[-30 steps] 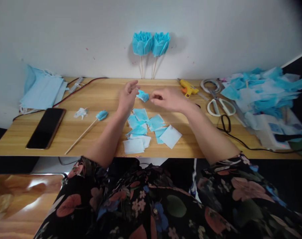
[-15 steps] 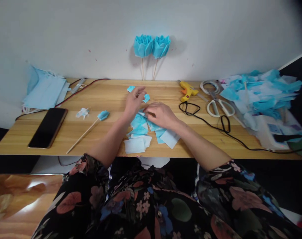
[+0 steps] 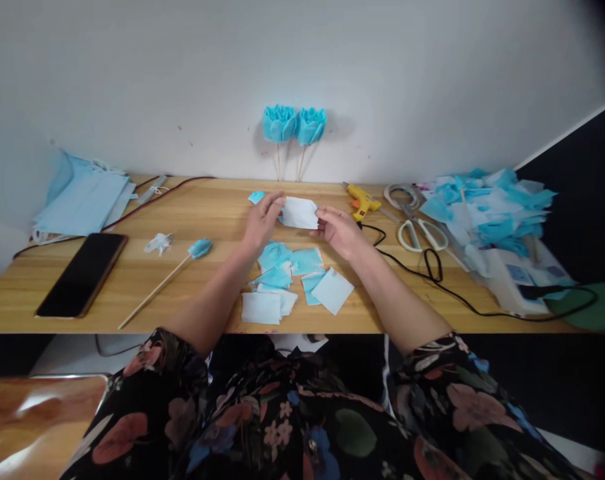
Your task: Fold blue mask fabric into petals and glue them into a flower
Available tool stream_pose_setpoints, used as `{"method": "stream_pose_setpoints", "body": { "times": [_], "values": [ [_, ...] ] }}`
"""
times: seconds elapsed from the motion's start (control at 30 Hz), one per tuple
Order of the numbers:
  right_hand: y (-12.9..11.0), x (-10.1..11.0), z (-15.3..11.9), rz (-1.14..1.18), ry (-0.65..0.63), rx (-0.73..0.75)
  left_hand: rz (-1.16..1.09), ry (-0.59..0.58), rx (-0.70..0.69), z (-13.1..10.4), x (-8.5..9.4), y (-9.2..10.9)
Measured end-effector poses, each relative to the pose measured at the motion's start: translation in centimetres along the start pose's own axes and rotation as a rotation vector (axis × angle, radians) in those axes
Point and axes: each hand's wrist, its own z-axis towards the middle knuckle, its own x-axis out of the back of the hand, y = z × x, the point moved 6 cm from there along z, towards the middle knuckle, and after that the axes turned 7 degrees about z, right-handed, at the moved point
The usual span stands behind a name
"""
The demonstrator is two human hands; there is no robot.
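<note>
A white rectangular piece of mask fabric point(image 3: 300, 213) is stretched between my hands above the table. My left hand point(image 3: 263, 220) pinches its left edge, and my right hand point(image 3: 338, 231) grips its right side. Below them lie several blue and white cut fabric pieces point(image 3: 275, 257), some overlapping. A small blue scrap point(image 3: 256, 197) rests just beyond my left hand. Left of my forearm lies a wooden stick point(image 3: 155, 291) with a blue fabric bud point(image 3: 200, 249) on its tip. Two blue fabric flowers point(image 3: 279, 124) on sticks lean against the wall.
A phone point(image 3: 81, 275), a stack of face masks point(image 3: 80, 200) and a white scrap point(image 3: 159, 243) lie at left. On the right are a yellow glue gun point(image 3: 362, 202) with a black cord, scissors point(image 3: 422, 235), a tape roll point(image 3: 401, 196) and a heap of blue scraps point(image 3: 497, 200).
Both hands now hold a white piece up between them; before, the right hand was over the pile and the left had a small blue scrap at its fingers. The view has tilted up slightly.
</note>
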Motion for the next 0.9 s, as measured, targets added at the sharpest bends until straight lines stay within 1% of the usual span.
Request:
{"method": "stream_pose_setpoints", "body": {
  "times": [0.13,0.27,0.43,0.57,0.63,0.7,0.8,0.9],
  "values": [
    [0.0,-0.6,-0.3,0.060,-0.036,-0.007,-0.072,-0.085,0.020,-0.2,-0.3,0.4],
    [0.0,-0.7,-0.3,0.058,-0.078,0.015,-0.107,-0.180,-0.016,-0.1,-1.0,0.6],
    [-0.2,-0.7,-0.4,-0.094,-0.122,0.062,-0.027,-0.187,-0.102,-0.5,-1.2,1.5],
    [-0.9,-1.0,-1.1,-0.230,-0.135,0.157,-0.007,-0.221,-0.106,-0.9,-1.6,2.0],
    [-1.1,-1.1,-1.2,-0.255,-0.111,0.192,-0.035,-0.221,-0.080,-1.0,-1.6,2.0],
    [-1.2,-0.9,-1.2,-0.244,-0.060,0.212,-0.088,-0.198,-0.045,-1.0,-1.4,1.9],
    [-1.5,-0.4,-1.0,-0.126,0.019,0.236,-0.202,-0.185,0.010,-0.9,-1.3,1.8],
    [-1.8,-0.4,-0.9,0.018,0.038,0.252,-0.284,-0.237,0.079,-1.1,-1.8,1.7]
  ]
}}
